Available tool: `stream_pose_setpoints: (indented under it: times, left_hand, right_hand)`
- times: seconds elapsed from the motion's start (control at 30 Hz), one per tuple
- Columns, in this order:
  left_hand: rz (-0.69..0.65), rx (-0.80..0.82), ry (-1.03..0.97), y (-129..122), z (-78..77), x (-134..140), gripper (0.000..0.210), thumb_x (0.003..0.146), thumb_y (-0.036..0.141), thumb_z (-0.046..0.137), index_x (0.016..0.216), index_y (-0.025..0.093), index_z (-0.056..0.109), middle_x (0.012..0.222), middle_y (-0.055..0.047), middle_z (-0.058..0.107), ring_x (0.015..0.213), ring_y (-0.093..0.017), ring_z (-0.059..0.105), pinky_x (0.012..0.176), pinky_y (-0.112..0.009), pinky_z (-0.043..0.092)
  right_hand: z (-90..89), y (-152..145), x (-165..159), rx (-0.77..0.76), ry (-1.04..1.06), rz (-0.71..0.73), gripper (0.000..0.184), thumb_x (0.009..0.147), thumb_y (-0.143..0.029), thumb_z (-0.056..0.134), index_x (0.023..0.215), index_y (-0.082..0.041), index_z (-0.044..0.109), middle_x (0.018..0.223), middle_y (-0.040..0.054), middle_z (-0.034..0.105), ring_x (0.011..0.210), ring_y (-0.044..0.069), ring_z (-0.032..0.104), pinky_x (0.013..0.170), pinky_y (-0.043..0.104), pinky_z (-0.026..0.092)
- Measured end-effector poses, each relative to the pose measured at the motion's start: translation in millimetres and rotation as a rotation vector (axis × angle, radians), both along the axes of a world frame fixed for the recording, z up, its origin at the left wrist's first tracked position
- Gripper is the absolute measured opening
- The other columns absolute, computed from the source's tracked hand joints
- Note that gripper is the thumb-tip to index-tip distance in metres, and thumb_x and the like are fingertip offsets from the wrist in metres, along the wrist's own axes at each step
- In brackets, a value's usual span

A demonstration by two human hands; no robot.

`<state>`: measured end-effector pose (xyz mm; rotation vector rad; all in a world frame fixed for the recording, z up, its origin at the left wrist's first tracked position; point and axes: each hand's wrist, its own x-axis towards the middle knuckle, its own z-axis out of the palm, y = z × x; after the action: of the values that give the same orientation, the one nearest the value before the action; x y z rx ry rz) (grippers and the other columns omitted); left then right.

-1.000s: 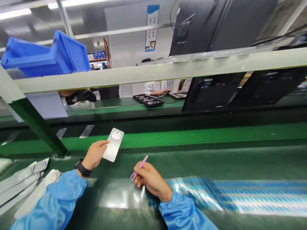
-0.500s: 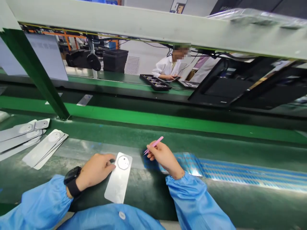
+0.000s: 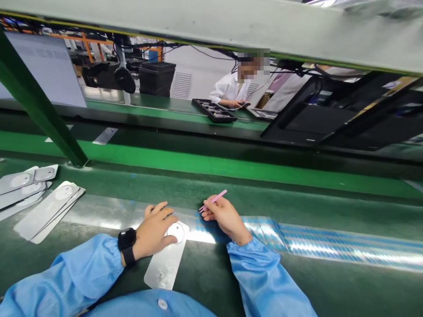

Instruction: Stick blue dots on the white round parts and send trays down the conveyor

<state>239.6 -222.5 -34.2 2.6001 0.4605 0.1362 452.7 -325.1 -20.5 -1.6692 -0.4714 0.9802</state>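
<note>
My left hand (image 3: 154, 233) lies with its fingers spread over the upper left side of a silvery phone back panel (image 3: 165, 266). Its thumb reaches onto the panel near the round camera area; whether it presses down I cannot tell. Pink tweezers (image 3: 216, 197) are pinched in my right hand (image 3: 225, 216). Their tips point down and left, at the left end of a clear sheet with blue dots (image 3: 261, 225). Whether the tips touch the sheet, or hold anything, is too small to tell.
Several similar panels lie in stacks (image 3: 49, 211) on the left of the green bench (image 3: 109, 251). A green post (image 3: 42, 105) rises behind them. Across the belt (image 3: 185, 156), a person in white (image 3: 228, 90) works beside a black tray (image 3: 214, 111).
My left hand has moved right and onto the panel, and its fingers have spread. My right hand with the tweezers stays nearly in place. The view has shifted slightly.
</note>
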Motion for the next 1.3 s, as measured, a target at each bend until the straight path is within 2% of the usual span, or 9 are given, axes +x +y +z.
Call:
stream_pose_setpoints:
  times: [0.2, 0.5, 0.63, 0.77, 0.9, 1.1, 1.3]
  left_hand:
    - [-0.022, 0.021, -0.028, -6, -6.0, 12, 0.035, 0.08, 0.034, 0.068, 0.113, 0.025, 0.061, 0.129, -0.009, 0.059, 0.133, -0.035, 0.036, 0.101, -0.053, 0.025]
    - [0.01, 0.023, 0.014, 4, -1.4, -8, 0.032, 0.084, 0.03, 0.061, 0.116, 0.026, 0.062, 0.128, -0.007, 0.061, 0.133, -0.035, 0.034, 0.101, -0.056, 0.021]
    - [0.016, 0.005, -0.011, 6, -1.3, -10, 0.037, 0.081, 0.039, 0.066, 0.116, 0.027, 0.063, 0.127, -0.008, 0.061, 0.133, -0.036, 0.033, 0.103, -0.055, 0.02]
    - [0.021, -0.032, 0.011, 7, 0.1, -10, 0.055, 0.068, 0.048, 0.077, 0.117, 0.027, 0.062, 0.128, -0.008, 0.06, 0.135, -0.039, 0.03, 0.103, -0.057, 0.018]
    - [0.034, -0.047, 0.005, 7, -0.1, -9, 0.052, 0.07, 0.047, 0.076, 0.116, 0.026, 0.062, 0.128, -0.008, 0.061, 0.135, -0.038, 0.031, 0.103, -0.057, 0.018]
    - [0.041, -0.038, -0.012, 4, -2.5, -8, 0.052, 0.07, 0.048, 0.076, 0.114, 0.026, 0.062, 0.127, -0.008, 0.061, 0.133, -0.038, 0.033, 0.101, -0.057, 0.019]
    - [0.043, -0.005, -0.047, 2, -3.7, -9, 0.049, 0.07, 0.049, 0.076, 0.112, 0.026, 0.063, 0.123, -0.008, 0.062, 0.13, -0.038, 0.035, 0.1, -0.056, 0.021]
  right_hand:
    - [2.9, 1, 1, -0.026, 0.007, 0.02, 0.019, 0.077, -0.022, 0.068, 0.067, -0.017, 0.052, 0.051, -0.0002, 0.062, 0.043, 0.011, 0.06, 0.044, 0.02, 0.05]
    - [-4.1, 3, -18, -0.062, -0.035, 0.004, 0.023, 0.078, -0.029, 0.069, 0.064, -0.017, 0.055, 0.05, 0.0, 0.061, 0.042, 0.012, 0.06, 0.042, 0.02, 0.05]
    - [-8.2, 3, -18, -0.028, -0.003, -0.012, 0.027, 0.074, -0.036, 0.072, 0.066, -0.018, 0.055, 0.049, -0.0005, 0.06, 0.043, 0.012, 0.06, 0.042, 0.02, 0.05]
    - [-0.6, 0, -13, 0.029, 0.076, -0.01, 0.038, 0.065, -0.048, 0.077, 0.065, -0.017, 0.054, 0.049, 0.0007, 0.059, 0.044, 0.012, 0.059, 0.043, 0.021, 0.049]
    - [11.0, 0, -28, 0.068, 0.025, -0.005, 0.047, 0.058, -0.058, 0.077, 0.067, -0.018, 0.054, 0.051, 0.001, 0.061, 0.044, 0.013, 0.058, 0.042, 0.023, 0.048]
    - [2.8, 8, -65, -0.026, -0.043, 0.096, 0.045, 0.065, -0.06, 0.07, 0.07, -0.019, 0.053, 0.052, 0.001, 0.062, 0.042, 0.014, 0.058, 0.041, 0.024, 0.048]
    - [-0.4, 6, -67, -0.091, -0.122, 0.113, 0.037, 0.07, -0.054, 0.067, 0.068, -0.019, 0.054, 0.051, 0.0014, 0.062, 0.042, 0.014, 0.059, 0.041, 0.024, 0.047]
